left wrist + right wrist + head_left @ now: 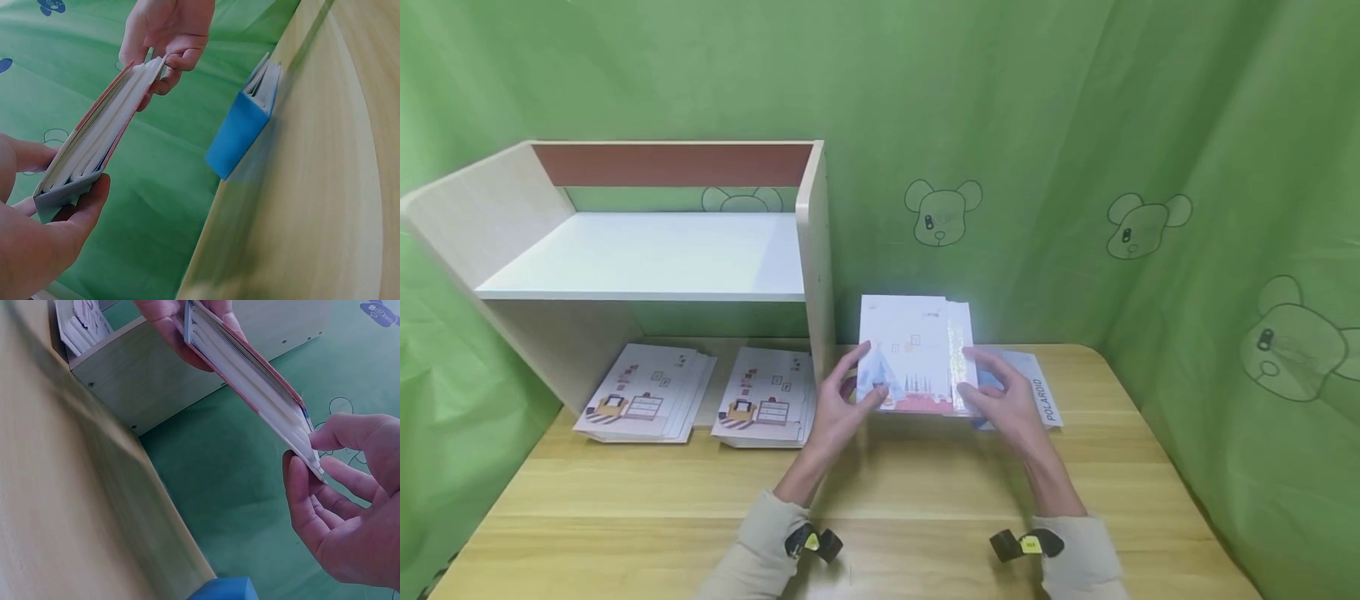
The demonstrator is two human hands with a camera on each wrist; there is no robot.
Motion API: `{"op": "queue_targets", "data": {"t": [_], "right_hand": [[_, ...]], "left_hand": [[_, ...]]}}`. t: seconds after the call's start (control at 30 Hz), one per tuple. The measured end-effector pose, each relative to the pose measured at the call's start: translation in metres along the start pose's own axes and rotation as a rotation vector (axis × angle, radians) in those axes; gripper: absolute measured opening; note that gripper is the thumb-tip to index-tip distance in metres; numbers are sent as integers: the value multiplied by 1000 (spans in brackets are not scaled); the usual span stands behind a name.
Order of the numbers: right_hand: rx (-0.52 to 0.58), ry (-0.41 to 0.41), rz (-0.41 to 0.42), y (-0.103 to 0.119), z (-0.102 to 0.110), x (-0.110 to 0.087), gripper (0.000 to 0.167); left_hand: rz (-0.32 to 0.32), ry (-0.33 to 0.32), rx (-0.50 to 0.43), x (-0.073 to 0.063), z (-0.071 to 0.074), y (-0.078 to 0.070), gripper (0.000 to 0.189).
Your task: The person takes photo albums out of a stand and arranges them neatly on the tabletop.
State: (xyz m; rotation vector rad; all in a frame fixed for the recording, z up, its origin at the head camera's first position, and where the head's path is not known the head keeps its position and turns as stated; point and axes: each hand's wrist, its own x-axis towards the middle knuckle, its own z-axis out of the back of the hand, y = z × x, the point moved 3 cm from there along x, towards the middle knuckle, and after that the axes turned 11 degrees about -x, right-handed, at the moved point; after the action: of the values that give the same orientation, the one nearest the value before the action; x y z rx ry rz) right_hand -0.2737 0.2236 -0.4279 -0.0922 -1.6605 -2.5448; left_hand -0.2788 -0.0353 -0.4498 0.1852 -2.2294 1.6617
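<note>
Though cover (904, 343) from head, pages (105, 134) from wrists

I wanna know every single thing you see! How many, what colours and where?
Held album: 1, white with pink and blue, between both hands
POLAROID album: 1, blue and white, on the table behind the right hand
Armchair-picture albums: 2, mostly white, side by side under the white shelf
Bookshelf: 1, pale wood with a white shelf and reddish-brown strip, left side
Table: 1, light wood, below everything
Curtain: green, behind; I can't tell how many pieces
Bear drawings: at least 4, dark outlines, on the curtain
Wrist cameras: 2, black, one per wrist
Sleeves: 2, beige, at the bottom
Left hand: 1, holding the album's left side
Right hand: 1, holding its right side
</note>
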Motion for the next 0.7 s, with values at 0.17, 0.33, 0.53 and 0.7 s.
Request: {"op": "queue_targets", "data": {"t": [0.17, 0.33, 0.53, 0.7], "right_hand": [[0, -9, 4, -6, -2, 3, 61], [15, -1, -6, -10, -5, 5, 62], [12, -8, -31, -13, -8, 6, 63], [21, -5, -58, -18, -10, 7, 64]], "left_hand": [[1, -12, 15, 0, 0, 4, 70], [13, -21, -2, 0, 1, 8, 70], [35, -23, -1, 1, 3, 17, 66], [56, -30, 18, 0, 4, 22, 66]]}}
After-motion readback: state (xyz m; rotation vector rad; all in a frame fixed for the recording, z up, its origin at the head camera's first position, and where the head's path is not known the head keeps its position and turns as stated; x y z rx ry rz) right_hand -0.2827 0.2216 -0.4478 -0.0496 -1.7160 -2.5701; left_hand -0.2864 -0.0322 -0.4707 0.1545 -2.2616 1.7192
